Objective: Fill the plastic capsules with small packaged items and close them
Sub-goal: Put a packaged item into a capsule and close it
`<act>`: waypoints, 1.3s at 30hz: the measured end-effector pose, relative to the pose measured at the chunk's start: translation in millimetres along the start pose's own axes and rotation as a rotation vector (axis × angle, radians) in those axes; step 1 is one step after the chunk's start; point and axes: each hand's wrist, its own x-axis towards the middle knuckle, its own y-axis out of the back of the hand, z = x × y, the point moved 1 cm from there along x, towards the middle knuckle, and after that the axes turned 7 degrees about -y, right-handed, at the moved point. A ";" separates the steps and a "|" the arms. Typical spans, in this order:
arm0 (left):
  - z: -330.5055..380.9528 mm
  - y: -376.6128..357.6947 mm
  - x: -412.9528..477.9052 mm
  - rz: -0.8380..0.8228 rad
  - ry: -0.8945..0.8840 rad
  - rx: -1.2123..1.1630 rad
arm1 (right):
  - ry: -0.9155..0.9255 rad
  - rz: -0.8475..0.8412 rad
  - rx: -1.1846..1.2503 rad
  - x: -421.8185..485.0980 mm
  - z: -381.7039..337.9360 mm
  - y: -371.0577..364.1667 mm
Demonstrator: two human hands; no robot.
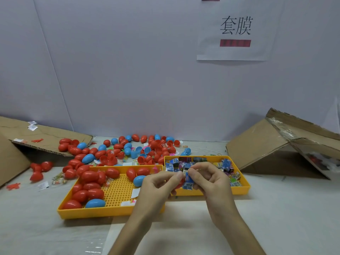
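Observation:
My left hand (158, 183) holds a red capsule half (180, 183), mostly hidden behind its fingers. My right hand (206, 178) pinches a small blue packaged item (189, 179) right at the capsule's mouth. Both hands meet above the gap between two yellow trays. The left tray (110, 211) holds several closed red capsules (90, 176) and two blue capsules (95, 203). The right tray (244, 183) is filled with small blue and dark packets (227, 165).
A heap of loose red and blue capsules and open halves (121, 150) lies behind the trays. Flattened cardboard (42, 142) sits at the left, and a tilted cardboard box (279, 144) at the right. A paper sign (235, 32) hangs on the white wall.

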 end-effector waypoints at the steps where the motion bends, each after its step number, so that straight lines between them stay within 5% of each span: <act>1: -1.0 0.0 0.0 -0.004 -0.011 0.022 | 0.027 0.012 -0.040 -0.5 -0.6 -0.4; 9: -7.8 2.7 1.3 0.056 -0.047 0.110 | 0.113 0.003 -0.154 -4.8 -3.7 -3.6; 19: -2.8 4.7 0.9 0.145 0.063 -0.095 | 0.112 0.051 -0.166 -5.8 -4.1 -6.2; 32: -2.4 4.9 1.4 0.074 0.113 -0.166 | -0.038 -0.039 0.034 -4.2 -3.3 -5.6; 39: -1.2 0.6 -0.7 -0.015 0.102 -0.105 | 0.079 -0.002 -0.149 -7.1 -4.8 -8.4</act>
